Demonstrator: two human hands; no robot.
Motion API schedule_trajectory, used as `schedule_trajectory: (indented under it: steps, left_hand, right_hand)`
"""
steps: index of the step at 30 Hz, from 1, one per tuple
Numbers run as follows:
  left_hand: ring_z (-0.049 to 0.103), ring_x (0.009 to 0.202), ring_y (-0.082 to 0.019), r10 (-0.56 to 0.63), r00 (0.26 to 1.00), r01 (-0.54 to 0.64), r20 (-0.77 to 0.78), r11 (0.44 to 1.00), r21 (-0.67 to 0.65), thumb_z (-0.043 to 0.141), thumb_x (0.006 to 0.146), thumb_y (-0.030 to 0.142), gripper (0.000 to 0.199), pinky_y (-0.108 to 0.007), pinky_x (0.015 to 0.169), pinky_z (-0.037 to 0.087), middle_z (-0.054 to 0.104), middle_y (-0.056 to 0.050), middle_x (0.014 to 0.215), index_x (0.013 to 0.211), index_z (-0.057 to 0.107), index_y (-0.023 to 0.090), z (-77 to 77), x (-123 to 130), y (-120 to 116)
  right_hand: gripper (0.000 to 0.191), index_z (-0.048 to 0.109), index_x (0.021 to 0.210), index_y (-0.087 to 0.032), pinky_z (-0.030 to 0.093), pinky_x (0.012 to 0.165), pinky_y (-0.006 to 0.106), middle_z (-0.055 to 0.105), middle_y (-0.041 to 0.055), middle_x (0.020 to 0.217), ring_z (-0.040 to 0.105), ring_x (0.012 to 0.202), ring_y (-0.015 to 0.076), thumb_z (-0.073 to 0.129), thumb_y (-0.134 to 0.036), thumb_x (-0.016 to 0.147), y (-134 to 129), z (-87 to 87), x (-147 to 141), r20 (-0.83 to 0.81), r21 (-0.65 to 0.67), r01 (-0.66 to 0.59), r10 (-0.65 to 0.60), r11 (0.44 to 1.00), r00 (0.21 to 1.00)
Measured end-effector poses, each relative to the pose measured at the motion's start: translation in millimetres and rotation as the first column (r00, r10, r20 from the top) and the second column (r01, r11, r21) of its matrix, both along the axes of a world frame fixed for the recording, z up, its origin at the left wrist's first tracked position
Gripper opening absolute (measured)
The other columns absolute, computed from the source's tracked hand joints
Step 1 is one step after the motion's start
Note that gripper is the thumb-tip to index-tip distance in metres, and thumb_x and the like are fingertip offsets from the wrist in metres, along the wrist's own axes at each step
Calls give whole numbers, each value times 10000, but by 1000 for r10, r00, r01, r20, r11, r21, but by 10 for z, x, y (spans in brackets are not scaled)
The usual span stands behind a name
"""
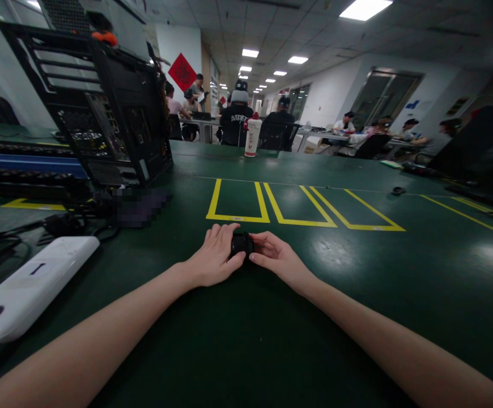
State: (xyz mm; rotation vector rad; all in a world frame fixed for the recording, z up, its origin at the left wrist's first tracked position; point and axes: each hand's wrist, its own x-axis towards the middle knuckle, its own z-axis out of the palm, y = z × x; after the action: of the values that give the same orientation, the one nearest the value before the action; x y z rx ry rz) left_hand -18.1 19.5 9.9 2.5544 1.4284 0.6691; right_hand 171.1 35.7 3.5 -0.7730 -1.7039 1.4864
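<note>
Between my two hands, low over the dark green tabletop [246, 328], is a small black cylindrical object [241, 243]; its exact kind is unclear. Fingers and thumb of my left hand [216, 255] are wrapped round its left side. On the opposite side, my right hand [277, 255] pinches at the object's right end with thumb and fingertips. Part of the object is hidden by my fingers. Just beyond my hands, yellow tape outlines [238, 219] mark the table.
A black open computer case [131, 113] stands at the left, near cables and a white rounded device [38, 283]. A white bottle with a red lid [252, 136] stands at the far edge. A small black ring-like piece [398, 191] lies at right. Several people sit beyond.
</note>
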Motion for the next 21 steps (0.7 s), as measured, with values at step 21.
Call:
schedule_trajectory:
  steps: [21]
  left_hand:
    - [389, 875, -231, -52, 998, 53, -33, 998, 21, 291, 864, 455, 447, -399, 783, 349, 432, -99, 996, 1180, 347, 143, 69, -25, -51]
  right_hand:
    - [302, 524, 987, -212, 420, 913, 359, 561, 29, 1073, 557, 991, 159, 630, -194, 705, 9, 60, 33, 18, 12, -32, 32, 999, 999]
